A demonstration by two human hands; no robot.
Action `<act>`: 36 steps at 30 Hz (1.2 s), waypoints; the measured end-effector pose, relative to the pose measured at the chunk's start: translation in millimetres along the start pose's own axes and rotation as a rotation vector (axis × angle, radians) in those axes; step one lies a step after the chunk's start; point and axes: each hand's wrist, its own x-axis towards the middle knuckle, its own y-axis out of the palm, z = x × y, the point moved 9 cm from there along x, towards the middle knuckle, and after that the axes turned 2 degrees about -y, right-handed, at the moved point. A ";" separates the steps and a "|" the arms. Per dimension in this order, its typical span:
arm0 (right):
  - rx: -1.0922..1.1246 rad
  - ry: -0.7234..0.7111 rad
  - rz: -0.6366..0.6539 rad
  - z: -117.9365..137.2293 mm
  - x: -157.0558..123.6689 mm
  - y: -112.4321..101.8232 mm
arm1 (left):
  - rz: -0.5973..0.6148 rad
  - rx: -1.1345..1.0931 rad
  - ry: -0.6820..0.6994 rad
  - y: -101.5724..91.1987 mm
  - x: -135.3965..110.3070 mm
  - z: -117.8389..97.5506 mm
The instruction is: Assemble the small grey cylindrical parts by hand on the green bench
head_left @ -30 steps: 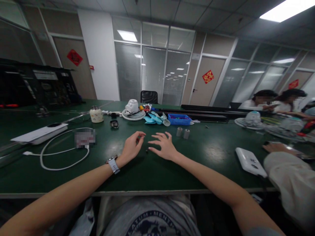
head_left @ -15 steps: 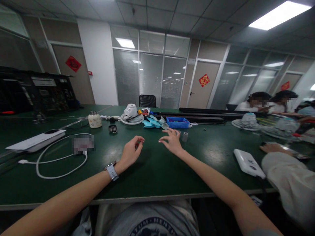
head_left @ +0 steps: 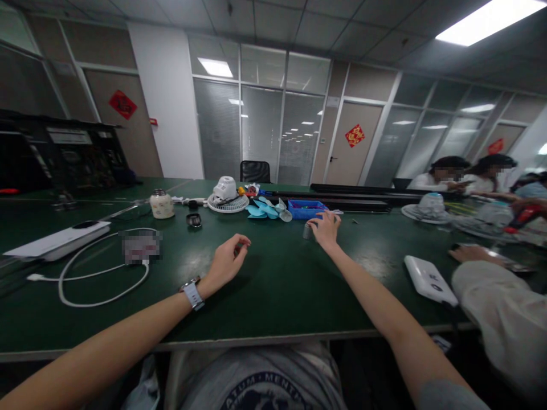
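Observation:
My left hand (head_left: 225, 261), a watch on its wrist, hovers just above the green table (head_left: 273, 290) with thumb and fingers pinched on something small that I cannot make out. My right hand (head_left: 327, 229) is stretched far forward, fingers apart and arched down over two small grey cylinders. One cylinder (head_left: 306, 231) shows by the thumb; the other is hidden under the hand. Just beyond the hand is a blue tray (head_left: 304, 209).
Light-blue fan blades (head_left: 267, 209), a white fan guard with motor (head_left: 228, 198), a small jar (head_left: 161, 205) and a black ring (head_left: 194, 220) lie at the back. A white cable (head_left: 100, 279) loops at left. At right, a white device (head_left: 428, 279) and another person's sleeve (head_left: 496, 307).
My right hand has reached forward from near the left hand to the grey cylinders. My left hand closed into a pinch; the small dark bit on the table between the hands is gone.

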 end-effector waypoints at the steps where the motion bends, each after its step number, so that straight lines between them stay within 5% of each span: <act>1: -0.002 -0.006 -0.002 1.2 0.0 -0.6 | -0.003 0.003 0.004 -0.3 -0.2 -0.4; 6: -0.002 -0.008 -0.040 2.9 0.0 -5.8 | -0.016 0.008 0.009 -1.8 -1.2 -1.8; 22: 0.094 0.027 0.138 -4.7 -4.6 18.2 | -0.020 0.032 0.037 -0.3 -2.0 -3.9; 36: 0.264 0.146 0.224 -56.1 -17.8 20.4 | 0.008 0.017 0.056 4.9 -2.0 -4.7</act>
